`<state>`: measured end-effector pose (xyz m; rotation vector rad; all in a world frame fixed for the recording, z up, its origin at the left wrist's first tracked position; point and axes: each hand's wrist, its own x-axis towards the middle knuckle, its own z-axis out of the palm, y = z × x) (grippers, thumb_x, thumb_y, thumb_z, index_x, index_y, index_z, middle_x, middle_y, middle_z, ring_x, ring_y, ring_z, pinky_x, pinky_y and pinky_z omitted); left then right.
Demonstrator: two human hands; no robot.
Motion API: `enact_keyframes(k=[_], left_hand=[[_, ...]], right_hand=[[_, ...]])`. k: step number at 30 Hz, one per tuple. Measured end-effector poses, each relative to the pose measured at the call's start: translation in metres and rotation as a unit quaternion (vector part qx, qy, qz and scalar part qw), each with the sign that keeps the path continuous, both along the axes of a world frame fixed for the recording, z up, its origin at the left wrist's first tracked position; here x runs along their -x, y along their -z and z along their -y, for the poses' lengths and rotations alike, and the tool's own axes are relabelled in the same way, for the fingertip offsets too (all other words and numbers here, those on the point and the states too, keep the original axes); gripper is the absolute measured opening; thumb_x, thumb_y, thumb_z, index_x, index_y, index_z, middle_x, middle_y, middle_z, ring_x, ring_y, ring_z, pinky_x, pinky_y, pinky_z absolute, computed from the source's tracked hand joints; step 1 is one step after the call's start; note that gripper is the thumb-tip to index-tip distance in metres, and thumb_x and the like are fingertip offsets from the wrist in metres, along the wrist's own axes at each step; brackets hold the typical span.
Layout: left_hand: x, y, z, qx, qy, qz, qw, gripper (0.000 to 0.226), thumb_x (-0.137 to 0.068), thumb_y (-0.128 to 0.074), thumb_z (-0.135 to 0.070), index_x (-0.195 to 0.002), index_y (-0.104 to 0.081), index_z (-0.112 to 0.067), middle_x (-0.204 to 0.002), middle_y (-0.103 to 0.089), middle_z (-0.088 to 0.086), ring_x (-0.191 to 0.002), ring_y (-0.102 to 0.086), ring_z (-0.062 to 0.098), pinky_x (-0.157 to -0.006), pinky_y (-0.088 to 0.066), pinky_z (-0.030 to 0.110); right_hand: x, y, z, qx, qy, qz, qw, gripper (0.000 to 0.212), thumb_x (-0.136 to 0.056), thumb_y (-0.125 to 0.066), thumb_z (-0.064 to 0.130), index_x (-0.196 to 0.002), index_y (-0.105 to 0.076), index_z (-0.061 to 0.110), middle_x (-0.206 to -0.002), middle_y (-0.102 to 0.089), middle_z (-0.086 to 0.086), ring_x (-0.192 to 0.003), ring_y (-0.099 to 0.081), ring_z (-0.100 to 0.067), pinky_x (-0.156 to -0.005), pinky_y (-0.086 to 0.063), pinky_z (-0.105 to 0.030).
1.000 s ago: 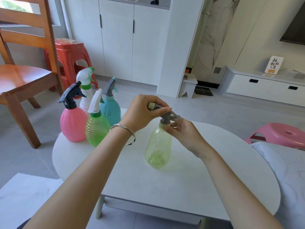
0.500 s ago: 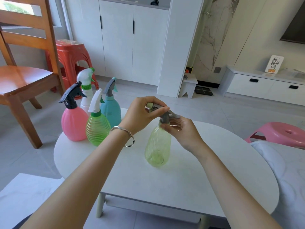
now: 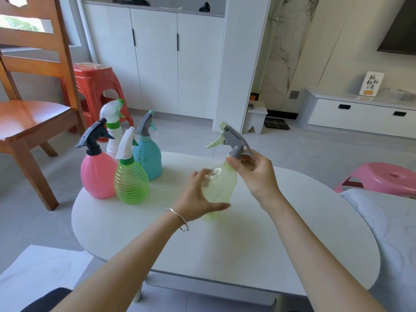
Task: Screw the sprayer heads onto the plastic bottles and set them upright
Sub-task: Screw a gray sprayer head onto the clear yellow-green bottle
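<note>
A pale yellow-green clear bottle stands near the middle of the white oval table. A grey sprayer head with a light green trigger and nozzle sits on its neck. My right hand pinches the grey collar at the neck. My left hand cups the bottle's lower left side, thumb under its front. Several other bottles stand upright with heads on at the table's left: pink, ribbed green, teal, white.
A wooden chair and a red stool stand to the left of the table. A pink stool and a white cushion lie to the right. White cabinets line the far wall.
My left hand has let go of the sprayer head and dropped to the bottle's body. The sprayer head has swung, now uncovered and pointing left. My right hand stays at the neck.
</note>
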<state>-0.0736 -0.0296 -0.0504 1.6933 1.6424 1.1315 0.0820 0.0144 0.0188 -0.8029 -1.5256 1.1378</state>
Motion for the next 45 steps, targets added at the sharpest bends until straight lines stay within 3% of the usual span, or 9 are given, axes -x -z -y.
enact_keyframes(k=[3,7,11,15,22,31,36,42,45], left_hand=[[0.0,-0.016,0.002,-0.066,-0.007,-0.032,0.997,0.082,-0.051,-0.086,-0.049,-0.12,-0.046,-0.032,-0.103,-0.044,-0.009,-0.095,-0.046,-0.014,-0.078,-0.033,-0.002],[0.001,-0.038,0.009,-0.006,0.038,-0.011,0.999,0.071,-0.053,-0.086,-0.049,-0.11,-0.046,-0.045,-0.104,-0.05,-0.015,-0.092,-0.052,-0.005,-0.082,-0.037,-0.001],[-0.006,-0.055,0.015,-0.048,-0.001,-0.095,0.994,0.072,-0.057,-0.083,-0.049,-0.117,-0.047,-0.034,-0.109,-0.064,-0.011,-0.1,-0.058,0.013,-0.089,-0.047,0.031],[-0.014,-0.064,0.017,-0.074,-0.039,-0.167,0.982,0.074,-0.056,-0.08,-0.052,-0.119,-0.044,-0.035,-0.105,-0.064,-0.008,-0.099,-0.056,0.021,-0.086,-0.047,0.036],[-0.004,-0.059,0.019,-0.032,-0.034,-0.097,0.994,0.07,-0.058,-0.082,-0.048,-0.116,-0.045,-0.032,-0.104,-0.065,-0.007,-0.096,-0.06,0.022,-0.085,-0.05,0.038],[-0.002,-0.053,0.017,-0.014,0.031,0.063,0.997,0.068,-0.052,-0.084,-0.044,-0.11,-0.053,-0.031,-0.099,-0.067,-0.009,-0.092,-0.064,0.009,-0.085,-0.05,0.028],[-0.005,-0.025,0.012,0.013,0.059,0.102,0.993,0.068,-0.055,-0.088,-0.032,-0.111,-0.049,-0.036,-0.106,-0.065,-0.007,-0.087,-0.06,0.0,-0.077,-0.047,0.012],[-0.003,0.0,0.01,0.028,0.067,0.094,0.993,0.07,-0.057,-0.089,-0.031,-0.108,-0.042,-0.045,-0.111,-0.061,-0.01,-0.098,-0.059,-0.005,-0.085,-0.045,0.013],[0.0,0.003,0.01,0.052,0.083,0.066,0.993,0.08,-0.058,-0.088,-0.034,-0.123,-0.041,-0.035,-0.119,-0.059,-0.008,-0.113,-0.055,0.002,-0.1,-0.043,0.027]], right_hand=[[-0.009,-0.006,-0.004,0.034,-0.022,-0.029,0.999,0.018,-0.072,-0.077,0.024,-0.088,-0.07,0.02,-0.082,-0.073,0.011,-0.082,-0.067,-0.001,-0.077,-0.048,-0.012],[-0.021,-0.011,-0.005,0.081,-0.096,-0.05,0.991,0.038,-0.069,-0.071,0.032,-0.103,-0.068,0.016,-0.104,-0.073,0.009,-0.099,-0.066,-0.009,-0.092,-0.051,-0.023],[-0.022,-0.016,-0.001,0.046,-0.027,-0.055,0.997,0.023,-0.07,-0.075,0.028,-0.082,-0.061,0.015,-0.083,-0.065,-0.003,-0.082,-0.064,-0.015,-0.087,-0.053,-0.032],[-0.013,-0.015,0.005,0.022,0.065,-0.07,0.995,0.019,-0.081,-0.071,0.023,-0.088,-0.056,0.015,-0.081,-0.065,-0.002,-0.082,-0.068,-0.021,-0.081,-0.053,-0.034],[-0.009,-0.014,0.015,0.055,-0.055,0.0,0.997,0.026,-0.096,-0.045,0.033,-0.116,-0.06,0.025,-0.122,-0.065,0.005,-0.111,-0.062,-0.01,-0.096,-0.05,-0.026],[-0.008,-0.021,0.013,0.088,-0.078,-0.057,0.991,0.036,-0.082,-0.063,0.033,-0.112,-0.062,0.012,-0.113,-0.071,-0.001,-0.112,-0.063,-0.017,-0.098,-0.05,-0.035],[-0.003,-0.009,0.013,0.053,-0.078,0.056,0.994,0.032,-0.081,-0.069,0.032,-0.103,-0.056,0.012,-0.105,-0.074,0.003,-0.1,-0.068,-0.007,-0.085,-0.049,-0.017],[-0.002,0.01,0.011,0.064,-0.101,0.094,0.988,0.027,-0.084,-0.069,0.023,-0.099,-0.052,0.01,-0.108,-0.073,-0.003,-0.101,-0.068,-0.01,-0.091,-0.05,-0.024],[-0.002,0.014,0.012,0.066,-0.118,0.1,0.986,0.027,-0.084,-0.069,0.02,-0.1,-0.052,0.007,-0.11,-0.072,-0.004,-0.102,-0.068,-0.012,-0.093,-0.05,-0.026]])
